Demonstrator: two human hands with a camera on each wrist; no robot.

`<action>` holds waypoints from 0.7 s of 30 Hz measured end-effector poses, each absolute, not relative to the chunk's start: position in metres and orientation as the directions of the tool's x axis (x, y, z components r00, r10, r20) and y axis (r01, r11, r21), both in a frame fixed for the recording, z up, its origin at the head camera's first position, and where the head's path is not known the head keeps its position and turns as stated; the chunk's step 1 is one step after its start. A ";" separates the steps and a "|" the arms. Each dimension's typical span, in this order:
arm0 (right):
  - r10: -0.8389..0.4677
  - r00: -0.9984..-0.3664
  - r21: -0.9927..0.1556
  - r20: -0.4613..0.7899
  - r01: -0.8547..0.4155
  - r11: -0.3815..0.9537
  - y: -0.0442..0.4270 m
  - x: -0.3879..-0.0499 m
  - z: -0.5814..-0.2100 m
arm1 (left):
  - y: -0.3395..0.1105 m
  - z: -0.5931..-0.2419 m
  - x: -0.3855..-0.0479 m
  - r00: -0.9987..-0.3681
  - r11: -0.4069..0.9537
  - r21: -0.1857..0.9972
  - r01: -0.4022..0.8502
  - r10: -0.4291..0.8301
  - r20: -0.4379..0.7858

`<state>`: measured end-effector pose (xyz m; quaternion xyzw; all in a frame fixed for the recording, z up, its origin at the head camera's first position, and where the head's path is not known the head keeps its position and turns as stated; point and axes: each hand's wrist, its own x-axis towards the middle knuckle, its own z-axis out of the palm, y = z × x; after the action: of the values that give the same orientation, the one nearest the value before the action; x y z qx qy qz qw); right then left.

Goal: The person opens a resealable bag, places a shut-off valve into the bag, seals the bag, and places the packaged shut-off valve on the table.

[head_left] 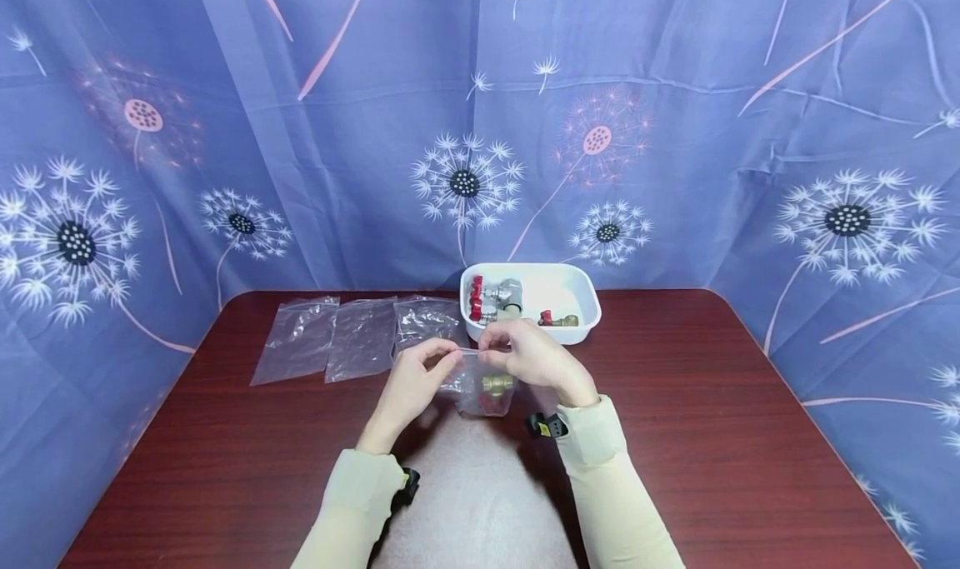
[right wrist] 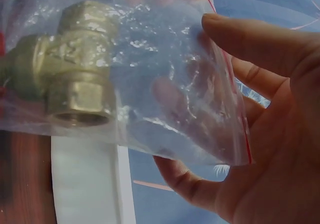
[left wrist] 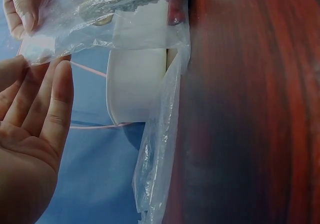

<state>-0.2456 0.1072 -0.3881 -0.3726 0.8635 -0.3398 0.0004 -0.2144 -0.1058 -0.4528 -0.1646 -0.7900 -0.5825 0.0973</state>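
Note:
A clear zip bag (head_left: 465, 390) is held upright above the table by its top edge, with a brass valve (head_left: 497, 385) inside. In the right wrist view the valve (right wrist: 82, 59) lies in the bag's bottom, away from the red zip line. Its red handle (left wrist: 177, 4) shows in the left wrist view. My left hand (head_left: 411, 381) pinches one part of the bag's top edge between thumb and fingers. Close beside it, my right hand (head_left: 538, 357) pinches the same edge farther right. The right thumb (right wrist: 250, 41) lies along the zip.
Behind the hands stands a white tray (head_left: 585, 290) holding metal valves with red handles (head_left: 476, 298) on its left and a brass valve (head_left: 564, 321) on its right. Several flat clear bags (head_left: 360, 340) lie left of it. A blue patterned curtain (head_left: 352, 177) hangs along the table's far edge.

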 end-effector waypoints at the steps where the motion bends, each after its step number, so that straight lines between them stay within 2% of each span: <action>1: -0.645 -0.720 -0.583 0.257 -0.647 0.490 0.107 -0.245 -0.388 | -0.106 -0.453 -0.214 -0.928 0.264 0.891 0.371 0.149 0.342; 9: -0.658 -0.702 -0.547 0.273 -0.676 0.494 0.104 -0.245 -0.388 | -0.106 -0.451 -0.213 -0.928 0.299 0.880 0.370 0.153 0.339; 21: -0.630 -0.749 -0.616 0.206 -0.599 0.511 0.110 -0.246 -0.386 | -0.107 -0.450 -0.213 -0.928 0.302 0.878 0.370 0.153 0.339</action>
<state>-0.2455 0.1098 -0.3863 -0.3535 0.8690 -0.3457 0.0221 -0.2130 -0.1070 -0.4502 -0.1632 -0.8012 -0.5676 0.0959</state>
